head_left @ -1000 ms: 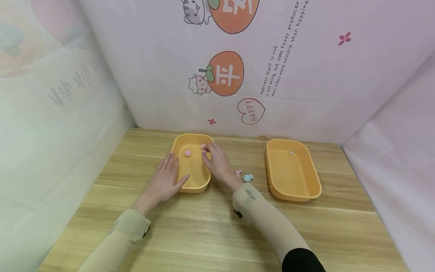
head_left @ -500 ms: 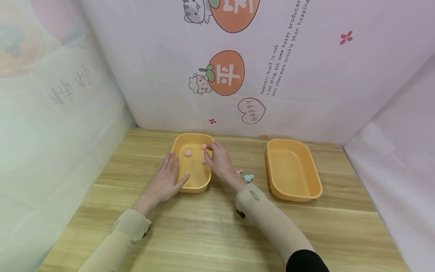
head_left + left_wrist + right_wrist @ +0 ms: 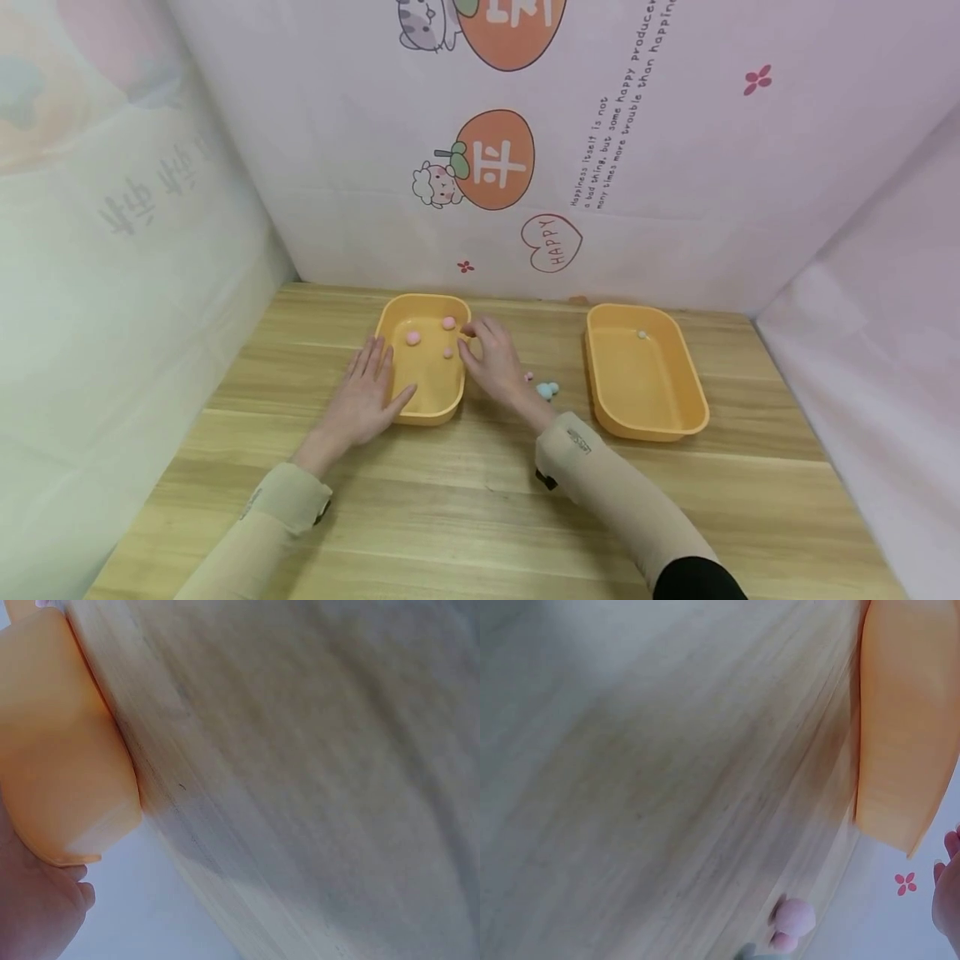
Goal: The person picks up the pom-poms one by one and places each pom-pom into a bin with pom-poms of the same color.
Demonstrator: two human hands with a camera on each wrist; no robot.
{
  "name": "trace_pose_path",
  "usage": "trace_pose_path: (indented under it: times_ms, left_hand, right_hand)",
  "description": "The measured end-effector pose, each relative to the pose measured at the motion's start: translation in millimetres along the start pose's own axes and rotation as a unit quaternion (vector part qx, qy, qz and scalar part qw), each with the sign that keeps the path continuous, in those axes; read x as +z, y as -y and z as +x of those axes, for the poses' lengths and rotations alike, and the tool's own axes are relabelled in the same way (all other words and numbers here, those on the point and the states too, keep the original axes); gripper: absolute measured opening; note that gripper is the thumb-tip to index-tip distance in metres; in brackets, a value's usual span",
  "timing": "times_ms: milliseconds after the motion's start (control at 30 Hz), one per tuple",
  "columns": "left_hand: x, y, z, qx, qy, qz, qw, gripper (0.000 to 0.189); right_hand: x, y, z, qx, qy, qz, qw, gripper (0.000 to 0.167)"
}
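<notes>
My left hand [image 3: 363,400] lies with straight, spread fingers over the left rim of the left yellow-orange tray [image 3: 423,413]. Inside that tray are two larger pink balls, one pink ball [image 3: 413,337] left of the other pink ball [image 3: 448,322], and a smaller pale pink ball [image 3: 447,352]. At the tray's right rim, my right hand [image 3: 495,362] has its thumb and fingertips bent but apart, with nothing visible between them. Behind its wrist, small pink balls [image 3: 528,377] and light blue balls [image 3: 547,390] sit on the wooden table; a pink ball [image 3: 795,917] shows low in the right wrist view.
Another yellow-orange tray [image 3: 651,433] stands to the right, holding one tiny pale ball [image 3: 642,334]. A printed cloth [image 3: 637,258] hangs behind the table [image 3: 450,517], with white cloth at both sides.
My right hand has let go of the small pale pink ball, which now lies in the left tray, and has drawn back rightward to the rim. My left hand stays put.
</notes>
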State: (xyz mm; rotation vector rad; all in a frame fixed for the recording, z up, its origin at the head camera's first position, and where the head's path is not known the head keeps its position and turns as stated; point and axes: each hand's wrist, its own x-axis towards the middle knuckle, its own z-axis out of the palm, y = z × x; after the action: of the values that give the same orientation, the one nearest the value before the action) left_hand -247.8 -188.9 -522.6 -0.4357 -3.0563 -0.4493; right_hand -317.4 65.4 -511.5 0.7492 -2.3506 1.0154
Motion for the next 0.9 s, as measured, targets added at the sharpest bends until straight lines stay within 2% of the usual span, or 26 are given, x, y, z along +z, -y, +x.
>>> trace_pose_path:
  times_ms: [167,300,533,667,900]
  left_hand:
    - [0.4,0.6,-0.6,0.000,0.002,-0.003,1.0000,0.095]
    - [0.4,1.6,-0.1,0.001,0.001,0.000,1.0000,0.095]
    - [0.6,2.3,-0.2,0.001,0.002,0.001,1.0000,0.095]
    - [1.3,2.8,-0.2,0.001,0.005,0.000,1.0000,0.096]
    - [1.5,3.4,1.1,0.000,0.004,0.007,1.0000,0.096]
  right_hand:
    - [-4,-1,-6.4,0.000,0.007,0.012,0.9999,0.012]
    - [-8,-4,-12.6,0.001,0.010,0.029,0.9995,0.018]
    - [-24,-11,-29.1,0.034,0.032,0.041,0.9980,0.029]
    - [-36,-17,-41.5,0.054,0.038,0.047,0.9967,0.029]
    - [-48,-30,-58.9,0.054,0.038,0.082,0.9945,0.026]
